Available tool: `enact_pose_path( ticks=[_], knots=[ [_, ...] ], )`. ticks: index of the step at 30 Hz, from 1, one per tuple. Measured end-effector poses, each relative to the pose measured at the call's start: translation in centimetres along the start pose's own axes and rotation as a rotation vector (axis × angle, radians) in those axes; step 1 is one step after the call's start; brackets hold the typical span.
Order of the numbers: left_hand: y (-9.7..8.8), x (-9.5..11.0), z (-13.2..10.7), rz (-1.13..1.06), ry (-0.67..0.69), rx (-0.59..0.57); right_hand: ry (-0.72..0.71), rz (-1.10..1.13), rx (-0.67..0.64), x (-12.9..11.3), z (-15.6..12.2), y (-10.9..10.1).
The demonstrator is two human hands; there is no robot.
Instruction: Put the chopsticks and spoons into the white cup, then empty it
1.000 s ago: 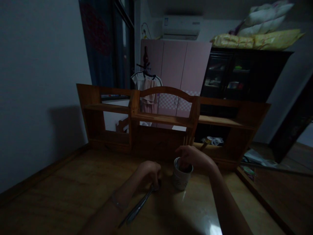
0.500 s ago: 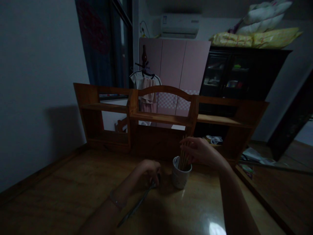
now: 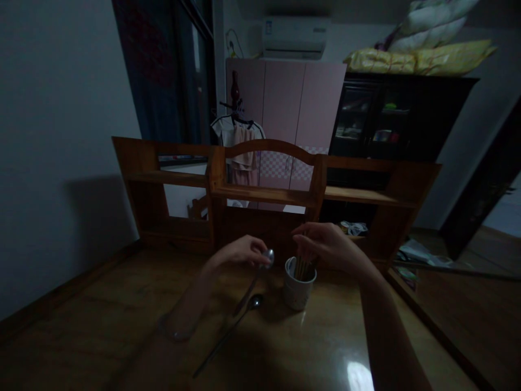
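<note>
My left hand (image 3: 241, 253) is raised above the wooden desk (image 3: 101, 320), pinched on a metal spoon (image 3: 255, 276) near its bowl, handle hanging down. A second long spoon (image 3: 232, 330) lies flat on the desk just below it. A white cup (image 3: 298, 291) stands to the right, with several wooden chopsticks (image 3: 302, 266) upright in it. My right hand (image 3: 325, 247) hovers over the cup with its fingers closed round the tops of the chopsticks.
A wooden shelf unit (image 3: 268, 195) runs along the back edge of the desk, small items (image 3: 353, 228) in its right bay. Grey wall on the left. Behind stand pink cupboards (image 3: 285, 108), a dark cabinet (image 3: 391, 117) and hanging clothes (image 3: 240, 146). The room is dim.
My left hand has lifted one spoon off the desk and moved it toward the cup; another spoon stays lying. My right hand has risen slightly on the chopsticks.
</note>
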State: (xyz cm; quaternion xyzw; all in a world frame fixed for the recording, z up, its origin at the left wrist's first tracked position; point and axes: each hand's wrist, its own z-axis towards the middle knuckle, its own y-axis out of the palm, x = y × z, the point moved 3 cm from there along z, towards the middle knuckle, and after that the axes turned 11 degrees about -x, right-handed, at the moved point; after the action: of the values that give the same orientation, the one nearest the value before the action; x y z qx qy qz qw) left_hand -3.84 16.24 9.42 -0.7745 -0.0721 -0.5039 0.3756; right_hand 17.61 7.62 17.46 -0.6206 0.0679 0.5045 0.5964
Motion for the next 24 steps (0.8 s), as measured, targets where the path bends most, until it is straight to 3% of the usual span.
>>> enact_pose_path(
  ticks=[2,4,10,14,17,20,22,24],
  knots=[
    [0.1,2.7,-1.6,-0.092,0.203,0.040,-0.024,0.014,0.007,-0.7,0.0,0.2],
    [0.7,5.0,-2.8,-0.137,0.319,0.085,-0.048,0.018,0.016,-1.4,0.0,0.4],
    [3.5,8.2,-4.1,-0.016,0.389,0.270,-0.102,0.128,-0.037,-2.1,-0.1,0.9],
    [3.7,9.1,-4.6,0.042,0.439,0.383,-0.095,0.204,0.013,-2.3,-0.5,0.2],
    [2.7,8.9,-4.9,0.092,0.407,0.462,-0.084,0.210,0.185,-2.6,-1.4,-1.3],
    [1.8,7.3,-4.1,0.252,0.294,0.484,-0.091,0.182,0.453,-2.8,-2.8,-3.2],
    [1.7,5.3,-2.9,0.388,0.194,0.398,-0.102,0.148,0.598,-2.8,-3.6,-4.1],
    [2.1,2.9,-1.4,0.476,0.085,0.210,-0.092,0.108,0.666,-2.6,-3.9,-4.6]
  ],
)
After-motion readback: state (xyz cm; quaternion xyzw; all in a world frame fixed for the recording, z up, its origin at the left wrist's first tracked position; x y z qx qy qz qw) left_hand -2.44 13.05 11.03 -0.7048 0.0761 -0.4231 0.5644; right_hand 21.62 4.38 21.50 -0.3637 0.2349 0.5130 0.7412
